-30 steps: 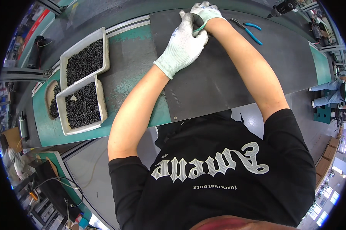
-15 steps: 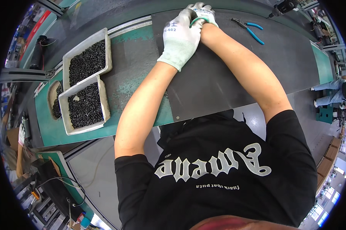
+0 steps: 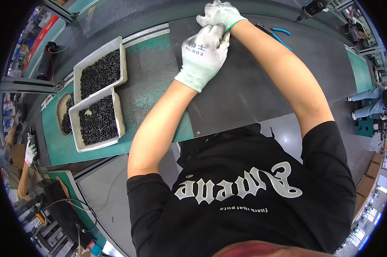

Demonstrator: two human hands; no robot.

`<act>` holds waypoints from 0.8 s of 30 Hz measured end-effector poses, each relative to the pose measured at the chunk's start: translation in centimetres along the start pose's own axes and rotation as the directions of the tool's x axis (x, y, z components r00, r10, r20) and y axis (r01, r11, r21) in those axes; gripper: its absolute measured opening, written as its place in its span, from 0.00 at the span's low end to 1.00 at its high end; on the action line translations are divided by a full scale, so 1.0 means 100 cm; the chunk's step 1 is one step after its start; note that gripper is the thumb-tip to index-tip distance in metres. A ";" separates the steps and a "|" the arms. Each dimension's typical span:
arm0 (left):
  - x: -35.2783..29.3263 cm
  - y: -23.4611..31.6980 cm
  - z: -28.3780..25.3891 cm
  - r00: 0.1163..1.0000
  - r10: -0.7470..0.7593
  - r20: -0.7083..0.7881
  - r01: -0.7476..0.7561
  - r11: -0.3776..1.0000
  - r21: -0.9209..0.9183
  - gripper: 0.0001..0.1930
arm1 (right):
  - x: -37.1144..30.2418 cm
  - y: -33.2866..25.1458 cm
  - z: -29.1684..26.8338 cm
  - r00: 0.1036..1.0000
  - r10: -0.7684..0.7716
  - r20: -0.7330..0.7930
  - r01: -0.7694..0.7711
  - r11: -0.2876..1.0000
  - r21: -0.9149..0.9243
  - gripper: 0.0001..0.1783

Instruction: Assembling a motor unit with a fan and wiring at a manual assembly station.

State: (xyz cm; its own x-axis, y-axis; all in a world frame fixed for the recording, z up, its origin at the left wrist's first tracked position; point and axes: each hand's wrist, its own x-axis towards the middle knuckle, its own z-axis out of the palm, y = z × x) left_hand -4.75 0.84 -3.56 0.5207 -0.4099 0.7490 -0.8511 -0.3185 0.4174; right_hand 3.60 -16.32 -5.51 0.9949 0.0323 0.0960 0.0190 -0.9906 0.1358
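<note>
White knit gloves with pale green cuffs cover both my hands, at the far middle of the bench. My left hand (image 3: 203,53) is closed at my right wrist, its fingertips pinching the green-edged glove cuff (image 3: 233,25). Just beyond it, my right hand (image 3: 221,14) shows its back, with the thumb side standing out to the left and no object visible in it. Its fingertips are partly turned from view. Right of my right wrist lie blue-handled pliers (image 3: 281,31), partly covered by my forearm.
Two white bins (image 3: 124,64) (image 3: 121,124) of small black parts stand on the left, beside a smaller tray (image 3: 60,115). A dark mat (image 3: 262,85) covers the bench. A power tool (image 3: 312,9) hangs at far right. Another person's gloved hand (image 3: 30,153) is at far left.
My left hand has slid back toward me, off the back of my right hand to its cuff. My right hand now shows more fully, and my right forearm covers more of the pliers.
</note>
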 end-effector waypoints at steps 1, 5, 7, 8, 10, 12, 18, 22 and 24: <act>-0.003 -0.002 0.001 0.995 -0.092 -0.032 0.090 0.993 -0.074 0.08 | -0.006 -0.019 -0.020 0.997 0.075 0.023 -0.076 0.996 0.039 0.32; -0.002 -0.003 -0.001 0.901 -0.433 0.016 0.431 0.892 -0.135 0.15 | -0.079 -0.063 -0.124 0.975 -0.220 0.018 0.211 0.904 -0.372 0.30; -0.003 -0.004 -0.005 0.866 -0.500 0.017 0.497 0.858 -0.130 0.17 | -0.069 -0.065 -0.110 0.982 -0.185 -0.037 0.161 0.924 -0.347 0.27; -0.004 -0.007 -0.004 0.847 -0.530 0.048 0.531 0.840 -0.109 0.16 | -0.043 -0.057 -0.079 0.998 -0.005 -0.063 -0.005 0.987 -0.158 0.26; 0.003 -0.010 0.003 0.814 -0.570 0.108 0.579 0.812 -0.076 0.15 | -0.005 -0.037 -0.045 0.932 0.362 -0.020 -0.349 0.910 0.225 0.25; 0.000 -0.022 0.002 0.814 -0.565 0.134 0.576 0.816 -0.061 0.15 | 0.002 -0.051 -0.049 0.932 0.357 -0.068 -0.326 0.903 0.280 0.26; 0.008 -0.021 -0.011 0.699 -0.637 0.324 0.715 0.629 -0.304 0.14 | 0.026 -0.061 -0.055 0.852 0.462 -0.244 -0.171 0.688 0.705 0.25; 0.003 -0.030 -0.007 0.814 -0.571 0.102 0.555 0.715 -0.426 0.15 | 0.047 -0.066 -0.051 0.744 0.582 -0.329 0.044 0.448 0.893 0.24; 0.005 -0.023 -0.009 0.835 -0.527 0.158 0.540 0.731 -0.416 0.14 | 0.050 -0.057 -0.050 0.688 0.637 -0.349 0.122 0.372 0.920 0.24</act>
State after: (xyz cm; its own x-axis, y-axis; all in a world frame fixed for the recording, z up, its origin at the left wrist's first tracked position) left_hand -2.55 2.14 -3.67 0.8939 -0.3097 0.3241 -0.3693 -0.0990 0.9240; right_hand 7.99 -9.85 -0.83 0.6615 -0.5622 0.4963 0.2200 -0.4873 -0.8451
